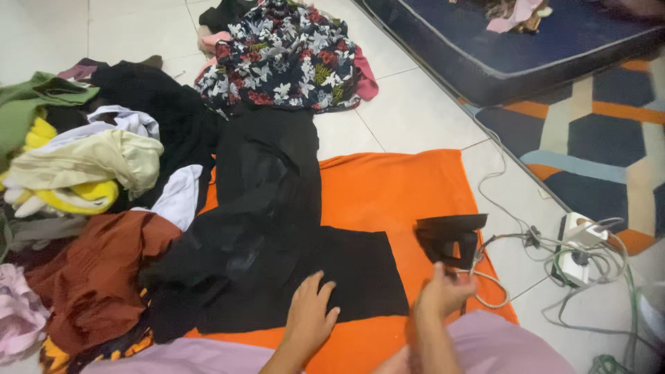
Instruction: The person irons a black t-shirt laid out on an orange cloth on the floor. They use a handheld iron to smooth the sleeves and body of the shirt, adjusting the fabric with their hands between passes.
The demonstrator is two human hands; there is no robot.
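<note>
Kneeling over the orange cloth [388, 187] spread on the tiled floor [415, 111], the person pressed the left hand [309, 315] flat on the black garment [277, 235], fingers spread and holding nothing, just pinning the lower edge of the fabric. The right hand [443, 291] reached toward the black iron [449, 239], which stood on the orange cloth just beside the garment's right edge; its fingers looked curled near the iron's handle and cord [485, 280], though whether they had closed on anything could not be told. The garment lay stretched from the flowered cloth [284, 55] at the top down to the hands. It looked thin, soft and limp, likely to slide and wrinkle, so it was best held flat by a hem or corner. The iron seemed rigid and fairly heavy, safest taken by its handle. A heap of mixed clothes [90, 173] lay to the left, a power strip [578, 242] with tangled cables to the right, and a blue mattress [512, 48] beyond.
</note>
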